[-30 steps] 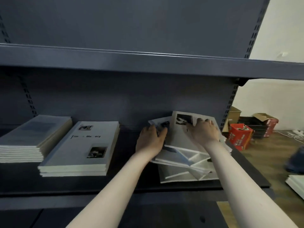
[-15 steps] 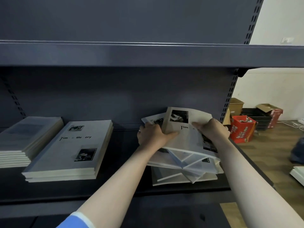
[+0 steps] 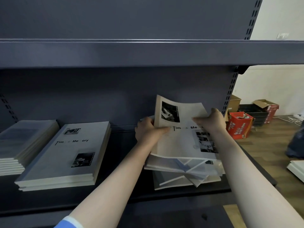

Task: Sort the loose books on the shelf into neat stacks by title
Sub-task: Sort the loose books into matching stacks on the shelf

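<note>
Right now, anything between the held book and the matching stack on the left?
Nothing visible. Both hands, left and right, hold the book above the loose pile. Bare shelf separates it from the matching stack; only the left forearm crosses there.

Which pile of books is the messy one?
The right-hand pile under both hands; its books lie crooked and fanned out. The middle stack and left stack are squared.

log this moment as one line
step: lift top book off messy pile | left hand: gripping | right hand: gripping | target: matching stack
</note>
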Available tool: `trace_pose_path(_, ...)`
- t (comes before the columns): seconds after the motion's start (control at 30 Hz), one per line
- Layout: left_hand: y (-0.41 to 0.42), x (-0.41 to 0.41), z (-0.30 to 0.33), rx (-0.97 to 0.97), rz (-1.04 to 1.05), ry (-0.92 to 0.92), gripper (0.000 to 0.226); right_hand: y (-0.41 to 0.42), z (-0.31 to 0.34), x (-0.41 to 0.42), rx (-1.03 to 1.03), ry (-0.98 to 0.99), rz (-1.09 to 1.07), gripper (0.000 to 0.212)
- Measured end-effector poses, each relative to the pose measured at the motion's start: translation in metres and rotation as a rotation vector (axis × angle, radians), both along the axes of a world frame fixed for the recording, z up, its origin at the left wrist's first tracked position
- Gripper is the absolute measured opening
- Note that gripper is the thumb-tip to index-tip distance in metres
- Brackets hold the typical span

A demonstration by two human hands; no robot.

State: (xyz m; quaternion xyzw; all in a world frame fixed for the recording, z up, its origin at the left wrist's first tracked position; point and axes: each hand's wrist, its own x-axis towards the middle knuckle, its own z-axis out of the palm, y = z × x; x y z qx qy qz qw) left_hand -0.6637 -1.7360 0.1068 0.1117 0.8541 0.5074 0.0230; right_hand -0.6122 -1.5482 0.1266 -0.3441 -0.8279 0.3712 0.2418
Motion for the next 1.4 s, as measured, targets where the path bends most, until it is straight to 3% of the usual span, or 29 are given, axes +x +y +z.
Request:
trace_pose_path(0.1, -0.011, -0.004, 0.007, 0.093, -0.016, 0.078, 0.030, -0.004, 0.004, -0.004, -0.138, 0.090, 0.095, 0.038)
trace_pose_path(0.2, -0.031, -0.011, 0.011, 0.062, -0.013, 0.187, 0.021, -0.015, 0.005, -0.013, -0.220, 0.164, 0.191, 0.031)
trace_pose_path(0.37, -0.075, -0.023, 0.016, 0.014, 0.098, 0.248, 0.021, -0.054, 0.018, -0.033, -0.172, 0.194, 0.331, 0.015)
trace_pose_path(0.53, -0.131, -0.037, 0.014, 0.010, 0.193, 0.249, 0.033, -0.109, 0.022, -0.056, -0.131, 0.191, 0.461, 0.027)
trace_pose_path(0.83, -0.234, -0.048, 0.003, -0.097, 0.337, 0.234, 0.025, -0.210, 0.003, -0.102, -0.144, 0.087, 0.595, 0.030)
trace_pose_path(1.0, -0.277, -0.053, -0.012, -0.219, 0.388, 0.212, 0.025, -0.256, -0.016, -0.117, -0.115, 0.033, 0.599, 0.033)
trace_pose_path(1.2, -0.310, -0.059, -0.032, -0.194, 0.330, 0.157, 0.025, -0.290, -0.041, -0.128, -0.110, -0.047, 0.563, 0.036)
trace_pose_path(1.4, -0.323, -0.062, -0.052, -0.402, 0.391, 0.184, 0.036, -0.307, -0.067, -0.124, -0.041, -0.130, 0.479, 0.035)
